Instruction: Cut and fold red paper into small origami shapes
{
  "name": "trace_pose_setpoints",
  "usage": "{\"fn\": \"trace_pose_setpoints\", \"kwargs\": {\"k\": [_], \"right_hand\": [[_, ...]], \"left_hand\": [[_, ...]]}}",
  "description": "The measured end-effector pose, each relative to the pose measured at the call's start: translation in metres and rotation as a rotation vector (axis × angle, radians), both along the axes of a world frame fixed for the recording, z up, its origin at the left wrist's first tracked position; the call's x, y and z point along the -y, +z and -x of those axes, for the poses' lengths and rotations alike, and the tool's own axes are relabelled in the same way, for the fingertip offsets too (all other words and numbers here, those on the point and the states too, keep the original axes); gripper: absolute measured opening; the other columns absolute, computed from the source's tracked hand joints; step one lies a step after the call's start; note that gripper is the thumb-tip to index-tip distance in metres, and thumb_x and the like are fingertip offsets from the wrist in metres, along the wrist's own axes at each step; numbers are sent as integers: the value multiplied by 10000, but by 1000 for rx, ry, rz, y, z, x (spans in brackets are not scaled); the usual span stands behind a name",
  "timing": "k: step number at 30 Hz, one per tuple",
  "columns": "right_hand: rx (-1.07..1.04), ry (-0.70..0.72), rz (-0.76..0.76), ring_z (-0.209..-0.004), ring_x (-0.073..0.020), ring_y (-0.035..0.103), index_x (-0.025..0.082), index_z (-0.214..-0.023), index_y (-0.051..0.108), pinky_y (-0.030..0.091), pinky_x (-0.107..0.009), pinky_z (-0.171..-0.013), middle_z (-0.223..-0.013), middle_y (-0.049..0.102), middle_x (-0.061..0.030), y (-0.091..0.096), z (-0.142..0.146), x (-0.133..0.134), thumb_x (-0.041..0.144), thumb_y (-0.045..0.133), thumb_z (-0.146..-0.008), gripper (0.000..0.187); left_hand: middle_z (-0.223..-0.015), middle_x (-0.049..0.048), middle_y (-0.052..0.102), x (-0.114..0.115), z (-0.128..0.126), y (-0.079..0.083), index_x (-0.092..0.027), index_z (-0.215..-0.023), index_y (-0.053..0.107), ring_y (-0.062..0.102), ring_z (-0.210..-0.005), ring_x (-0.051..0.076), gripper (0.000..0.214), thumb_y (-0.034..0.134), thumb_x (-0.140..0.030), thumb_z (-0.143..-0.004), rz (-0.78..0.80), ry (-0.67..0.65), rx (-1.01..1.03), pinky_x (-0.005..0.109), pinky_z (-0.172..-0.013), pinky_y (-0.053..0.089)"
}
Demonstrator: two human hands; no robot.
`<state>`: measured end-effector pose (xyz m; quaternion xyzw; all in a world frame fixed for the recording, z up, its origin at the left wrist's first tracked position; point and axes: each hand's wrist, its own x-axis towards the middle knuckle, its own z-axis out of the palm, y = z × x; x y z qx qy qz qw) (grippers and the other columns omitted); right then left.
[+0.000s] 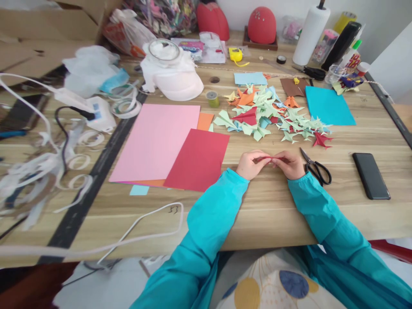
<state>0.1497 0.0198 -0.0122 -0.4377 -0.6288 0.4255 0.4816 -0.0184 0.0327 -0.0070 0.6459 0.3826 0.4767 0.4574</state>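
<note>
My left hand (252,164) and my right hand (290,164) meet over the table, fingertips pinched together. Between them runs a thin folded strip of red paper (269,158), mostly hidden by the fingers. Left of my hands lies a red paper sheet (199,161), partly over a pink paper sheet (161,137) with orange paper (206,121) beneath. Beyond my hands spreads a pile of folded paper pieces (265,107), mostly pale green, some red, orange and blue. Black-handled scissors (317,167) rest just right of my right hand.
A black phone (371,176) lies at the right. Behind are blue paper (330,105), a yellow tape measure (235,54), a white bottle (310,36) and a red dome (262,25). Tangled cables and white strips (77,159) cover the left side, near a white cap (177,81).
</note>
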Motion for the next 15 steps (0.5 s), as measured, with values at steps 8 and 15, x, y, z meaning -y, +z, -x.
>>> {"fn": "trace_pose_setpoints", "kwargs": {"k": [8, 15], "right_hand": [[-5, 19, 27, -563, -125, 617, 192, -801, 657, 527, -262, -557, -663, 677, -13, 2, 1, 0, 304, 669, -747, 125], [-4, 27, 64, -567, -134, 620, 179, -786, 647, 532, -273, -562, -663, 674, -22, 5, 2, 1, 390, 679, -720, 224]], "left_hand": [[-680, 27, 637, -2, 1, -1, -146, -736, 691, 593, -641, 123, 123, 661, -265, -727, -7, -32, 30, 248, -608, 485], [-688, 38, 641, -1, 3, 2, -139, -717, 688, 592, -642, 120, 136, 640, -261, -753, -81, -49, 9, 239, -606, 480]]}}
